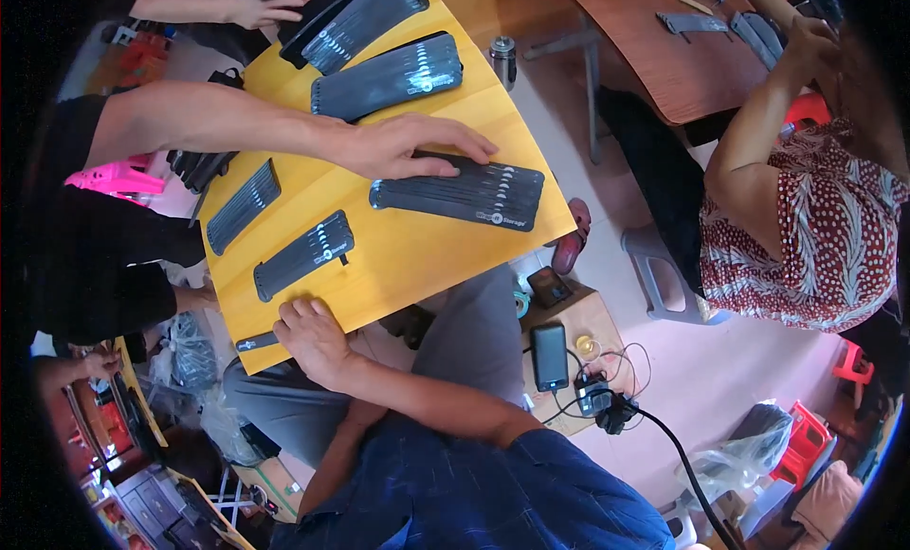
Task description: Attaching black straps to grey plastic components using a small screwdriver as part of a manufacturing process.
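My right hand (315,343) lies at the near left edge of the yellow table (408,275), fingers bent slightly and resting on the top. It covers one end of a single flat black strip (254,342). My left hand (365,414) is mostly hidden under my right forearm, near my lap; its fingers do not show. Beyond my right hand lies a fanned stack of black strips (303,254) with pale printing. Another stack of black strips (464,192) sits farther right, under a co-worker's hand (408,144) that reaches in from the left.
More stacks of black strips (389,76) lie at the table's far end, near another person's hand (256,12). A metal flask (503,62) stands beyond the right edge. Below, a cardboard box (592,327) bears a power bank (549,357) and cables. Someone sits at a brown table (664,57).
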